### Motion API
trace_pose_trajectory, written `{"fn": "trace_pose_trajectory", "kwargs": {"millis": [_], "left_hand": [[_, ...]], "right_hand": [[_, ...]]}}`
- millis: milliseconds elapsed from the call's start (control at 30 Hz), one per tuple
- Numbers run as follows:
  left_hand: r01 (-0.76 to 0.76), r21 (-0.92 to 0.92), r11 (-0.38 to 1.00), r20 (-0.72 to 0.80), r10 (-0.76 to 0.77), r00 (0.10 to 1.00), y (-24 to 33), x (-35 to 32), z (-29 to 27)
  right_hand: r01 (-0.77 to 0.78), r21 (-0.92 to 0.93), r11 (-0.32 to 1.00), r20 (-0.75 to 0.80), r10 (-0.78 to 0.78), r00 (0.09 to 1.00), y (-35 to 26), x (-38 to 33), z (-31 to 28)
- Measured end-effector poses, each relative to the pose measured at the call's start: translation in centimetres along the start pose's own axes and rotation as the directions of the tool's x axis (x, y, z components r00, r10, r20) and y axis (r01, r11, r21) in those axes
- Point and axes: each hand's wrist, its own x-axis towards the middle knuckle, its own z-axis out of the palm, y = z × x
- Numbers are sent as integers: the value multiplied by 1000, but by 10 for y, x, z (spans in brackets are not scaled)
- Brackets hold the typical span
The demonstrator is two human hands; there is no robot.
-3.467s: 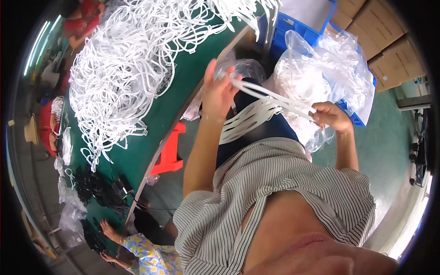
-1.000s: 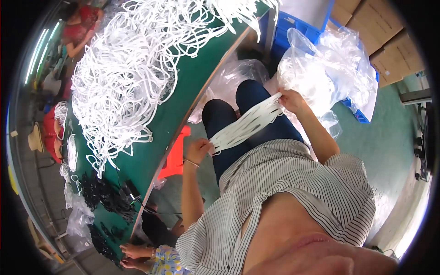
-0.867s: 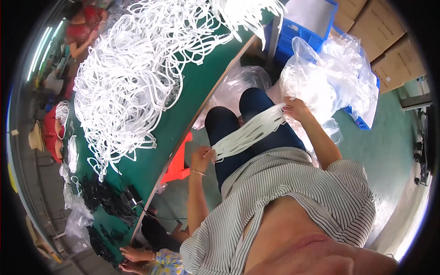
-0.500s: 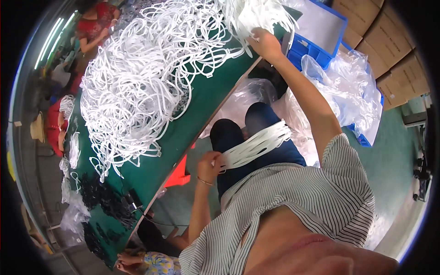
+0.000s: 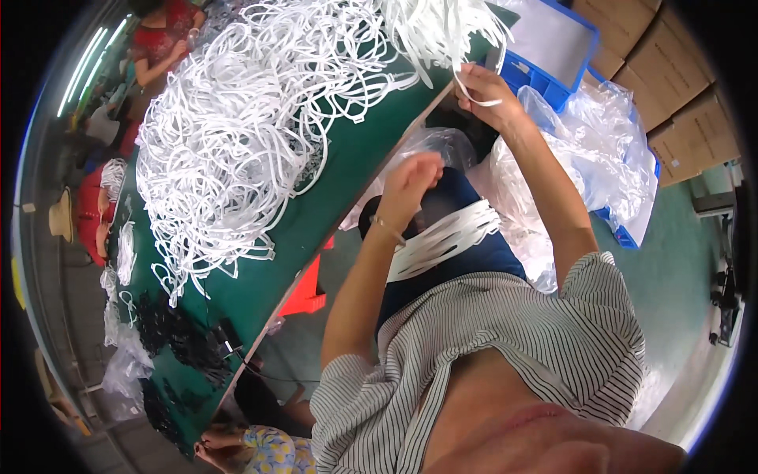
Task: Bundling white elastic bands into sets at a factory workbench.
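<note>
Your right hand (image 5: 483, 91) is up at the bench (image 5: 332, 189) edge, its grip pinched on one thin white strap (image 5: 480, 99) that hangs in a loop. It comes from the big tangled pile (image 5: 260, 118) of white straps on the green bench top. Your left hand (image 5: 410, 183) is raised over your lap, fingers curled; you cannot tell if its grip holds anything. A flat bundle (image 5: 446, 237) of straps lies across your blue lap. Crinkly clear bags (image 5: 600, 158) sit beside you.

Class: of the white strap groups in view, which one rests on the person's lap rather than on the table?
The neat flat bundle of white straps across the dark-blue lap; the others form a tangled heap on the green table.
</note>
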Motion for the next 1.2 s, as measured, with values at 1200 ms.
{"fn": "trace_pose_trajectory", "kwargs": {"millis": [1200], "left_hand": [[368,389,845,-231,-297,927,37,-117,-46]], "right_hand": [[371,-865,337,402,24,915,-15,-87,-40]]}}
